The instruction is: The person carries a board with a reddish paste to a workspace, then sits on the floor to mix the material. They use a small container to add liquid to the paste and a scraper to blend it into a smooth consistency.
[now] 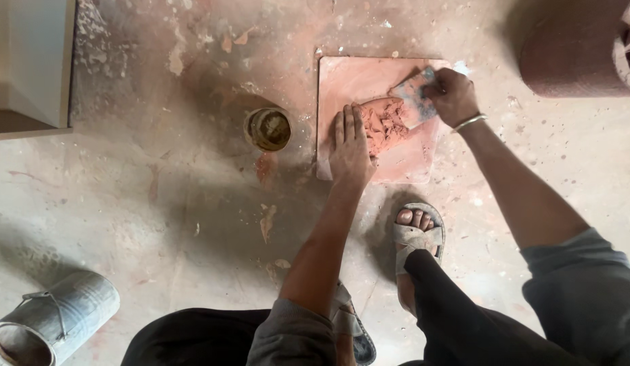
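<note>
One lump of red clay [385, 125] lies on a pinkish slab [349, 78] on the floor [159, 203]. Left hand [349, 146] rests flat, fingers together, against the clay's near side. Right hand [452, 95] is closed around a flat scraper [413, 98], its edge on the clay. Just left of the slab stands a small pot [267, 129]; a sandalled foot [416, 234] is near the slab's lower edge.

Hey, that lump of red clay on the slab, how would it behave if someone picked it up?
The clay lump looks cracked and chunky, so it would probably crumble rather than lift whole. It seems soft enough to dent, since the scraper in the right hand cuts into it. The left hand steadies it, so it might slide on the slab.
</note>
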A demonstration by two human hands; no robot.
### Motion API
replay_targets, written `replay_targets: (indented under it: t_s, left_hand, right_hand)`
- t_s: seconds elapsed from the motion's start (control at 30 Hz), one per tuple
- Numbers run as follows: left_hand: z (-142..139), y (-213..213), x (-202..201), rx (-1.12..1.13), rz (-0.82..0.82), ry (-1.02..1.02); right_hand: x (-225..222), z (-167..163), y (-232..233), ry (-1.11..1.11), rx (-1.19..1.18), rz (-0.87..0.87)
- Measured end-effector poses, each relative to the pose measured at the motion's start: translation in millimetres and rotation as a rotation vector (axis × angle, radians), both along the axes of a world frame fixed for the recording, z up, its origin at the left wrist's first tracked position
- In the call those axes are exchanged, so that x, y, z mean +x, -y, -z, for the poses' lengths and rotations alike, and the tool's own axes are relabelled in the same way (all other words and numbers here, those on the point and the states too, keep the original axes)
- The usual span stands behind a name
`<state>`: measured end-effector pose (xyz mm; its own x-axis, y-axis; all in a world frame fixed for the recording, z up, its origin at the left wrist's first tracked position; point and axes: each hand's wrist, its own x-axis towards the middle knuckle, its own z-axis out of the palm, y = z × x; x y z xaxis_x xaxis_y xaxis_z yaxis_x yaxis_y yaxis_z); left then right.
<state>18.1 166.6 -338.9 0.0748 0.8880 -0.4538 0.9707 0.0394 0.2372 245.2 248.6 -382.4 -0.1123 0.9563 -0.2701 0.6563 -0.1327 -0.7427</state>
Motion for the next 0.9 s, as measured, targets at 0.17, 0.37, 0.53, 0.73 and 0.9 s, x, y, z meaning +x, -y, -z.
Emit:
replay_targets:
  t_s: [0.17,0.37,0.53,0.73,0.9]
  left_hand:
    - [13,6,0,0.025,-0.012,0.041]
    - [17,6,3,0.065,-0.02,0.087]
    - [13,4,3,0.016,-0.053,0.122]
    - [4,6,-1,0.083,-0.082,0.109]
    - [4,4,-8,0.025,-0.022,0.037]
  right_hand:
    - [-21,20,-17,0.128,-0.081,-0.15]
    - [-42,33,-50,-0.012,0.006,-0.448]
    - [-66,19,-64,0.094,0.132,-0.694]
    - [-109,-29,-68,0.516,-0.201,-0.82]
    - [-109,-62,-62,0.567,-0.228,-0.83]
